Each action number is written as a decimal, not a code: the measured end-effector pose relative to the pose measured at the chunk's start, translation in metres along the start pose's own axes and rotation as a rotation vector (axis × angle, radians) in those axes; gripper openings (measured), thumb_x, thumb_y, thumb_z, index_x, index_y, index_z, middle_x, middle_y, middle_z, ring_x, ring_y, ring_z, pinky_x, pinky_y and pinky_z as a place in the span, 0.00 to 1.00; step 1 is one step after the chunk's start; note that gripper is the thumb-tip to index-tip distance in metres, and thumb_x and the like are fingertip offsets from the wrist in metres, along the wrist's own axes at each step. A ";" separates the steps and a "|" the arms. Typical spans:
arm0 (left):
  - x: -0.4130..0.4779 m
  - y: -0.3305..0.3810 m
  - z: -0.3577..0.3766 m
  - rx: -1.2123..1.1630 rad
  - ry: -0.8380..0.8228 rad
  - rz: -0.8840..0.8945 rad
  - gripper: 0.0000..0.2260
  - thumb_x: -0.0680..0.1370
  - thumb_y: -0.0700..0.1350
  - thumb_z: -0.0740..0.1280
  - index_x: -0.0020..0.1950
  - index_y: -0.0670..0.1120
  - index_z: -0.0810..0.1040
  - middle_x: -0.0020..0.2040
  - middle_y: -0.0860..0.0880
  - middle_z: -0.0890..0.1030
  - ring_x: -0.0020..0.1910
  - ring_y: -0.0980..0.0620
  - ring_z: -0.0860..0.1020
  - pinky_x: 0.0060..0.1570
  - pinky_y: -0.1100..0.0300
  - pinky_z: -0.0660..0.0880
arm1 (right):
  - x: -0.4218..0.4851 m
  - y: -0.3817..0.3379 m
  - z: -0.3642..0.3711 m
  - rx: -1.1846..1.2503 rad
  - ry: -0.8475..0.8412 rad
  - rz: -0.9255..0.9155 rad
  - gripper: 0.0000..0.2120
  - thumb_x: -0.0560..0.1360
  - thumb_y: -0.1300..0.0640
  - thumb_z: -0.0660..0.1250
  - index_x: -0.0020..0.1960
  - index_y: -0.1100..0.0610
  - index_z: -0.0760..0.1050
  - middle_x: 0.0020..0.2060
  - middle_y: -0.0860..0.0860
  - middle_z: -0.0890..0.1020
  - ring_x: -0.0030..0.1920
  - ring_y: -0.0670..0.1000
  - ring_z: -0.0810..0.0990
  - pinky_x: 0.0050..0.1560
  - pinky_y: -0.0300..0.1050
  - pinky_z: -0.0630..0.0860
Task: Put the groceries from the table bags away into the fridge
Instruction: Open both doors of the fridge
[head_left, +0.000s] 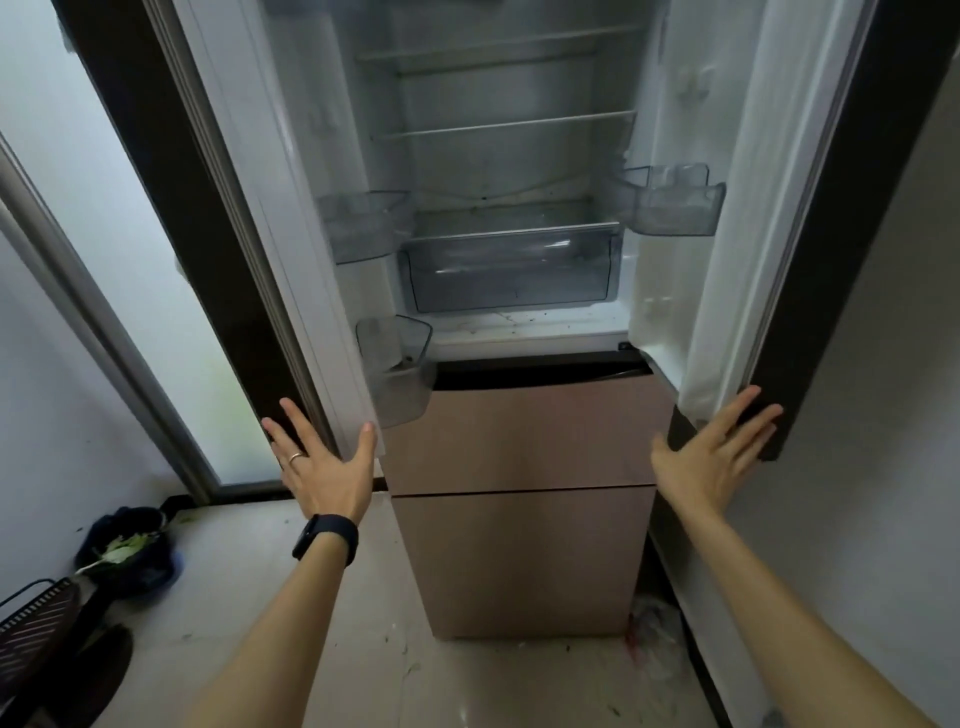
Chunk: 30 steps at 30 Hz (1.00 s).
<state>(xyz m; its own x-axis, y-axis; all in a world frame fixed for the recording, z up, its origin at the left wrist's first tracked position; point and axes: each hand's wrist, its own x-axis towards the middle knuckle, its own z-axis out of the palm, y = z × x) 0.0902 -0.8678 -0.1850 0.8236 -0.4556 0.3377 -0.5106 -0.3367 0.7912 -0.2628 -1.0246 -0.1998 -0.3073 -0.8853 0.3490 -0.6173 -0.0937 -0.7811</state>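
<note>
The fridge (519, 156) fills the centre of the frame, its 2 upper doors swung wide. The left hand (322, 462) lies flat, fingers straight and spread, against the bottom edge of the left door (291, 260). The right hand (711, 457), equally flat and grasping nothing, touches the dark edge of the right door (727, 260). Between them sit 2 smooth copper-coloured drawer fronts (519, 441). Above is a clear plastic crisper drawer (511, 270). At lower left, a black bag (127, 566) holds green leaves.
</note>
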 end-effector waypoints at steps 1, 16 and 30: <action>0.002 -0.002 -0.004 0.011 -0.001 -0.009 0.47 0.73 0.69 0.66 0.77 0.65 0.32 0.81 0.48 0.37 0.79 0.36 0.48 0.75 0.34 0.52 | 0.004 0.005 -0.004 0.002 -0.003 0.004 0.59 0.70 0.53 0.75 0.79 0.48 0.29 0.80 0.60 0.36 0.79 0.64 0.40 0.76 0.67 0.48; 0.024 0.003 -0.034 -0.089 0.055 -0.151 0.47 0.76 0.52 0.73 0.81 0.56 0.41 0.81 0.44 0.51 0.78 0.38 0.57 0.73 0.38 0.60 | 0.051 0.008 -0.067 0.144 -0.085 0.181 0.50 0.75 0.59 0.69 0.81 0.53 0.33 0.80 0.61 0.42 0.80 0.62 0.46 0.78 0.55 0.46; 0.017 0.007 -0.046 -0.144 0.103 -0.025 0.44 0.74 0.53 0.74 0.81 0.55 0.49 0.79 0.46 0.57 0.74 0.40 0.64 0.69 0.42 0.69 | -0.089 -0.108 0.042 0.308 -0.637 -0.103 0.34 0.80 0.51 0.67 0.81 0.49 0.55 0.79 0.49 0.59 0.79 0.55 0.57 0.77 0.58 0.58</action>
<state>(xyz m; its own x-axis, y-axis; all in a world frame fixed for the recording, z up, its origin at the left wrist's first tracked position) 0.1117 -0.8403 -0.1502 0.8606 -0.3589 0.3614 -0.4548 -0.2219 0.8625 -0.1379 -0.9546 -0.1684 0.2821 -0.9502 0.1323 -0.3591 -0.2325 -0.9039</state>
